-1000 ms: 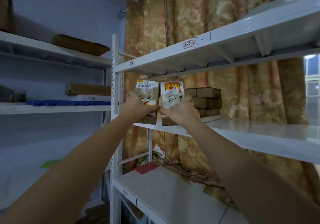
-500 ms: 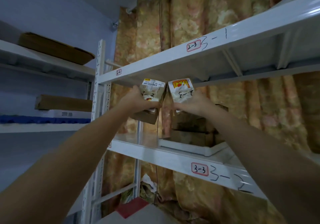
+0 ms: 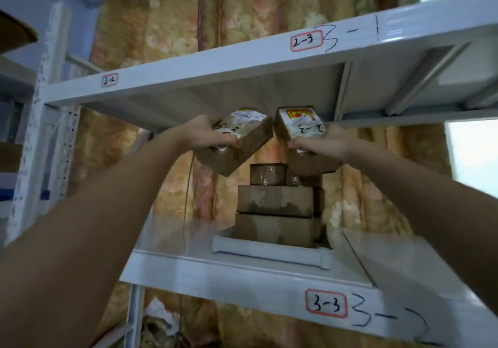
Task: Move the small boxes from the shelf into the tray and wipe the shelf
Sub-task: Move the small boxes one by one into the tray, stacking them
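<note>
Two boxes are held up over the stack in the tray: the left hand grips the left box, the right hand the right box. The stack's top lies at six o'clock below both, slightly nearer the right hand.

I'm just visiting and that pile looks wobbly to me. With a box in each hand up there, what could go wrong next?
1. The stack of boxes in the white tray is already tall and uneven, so adding more on top may topple it.
2. Each box is held by one end only: the left hand holds a tilted box, the right hand another box. Either grip could slip.
3. The two boxes are close together and might knock.
</note>
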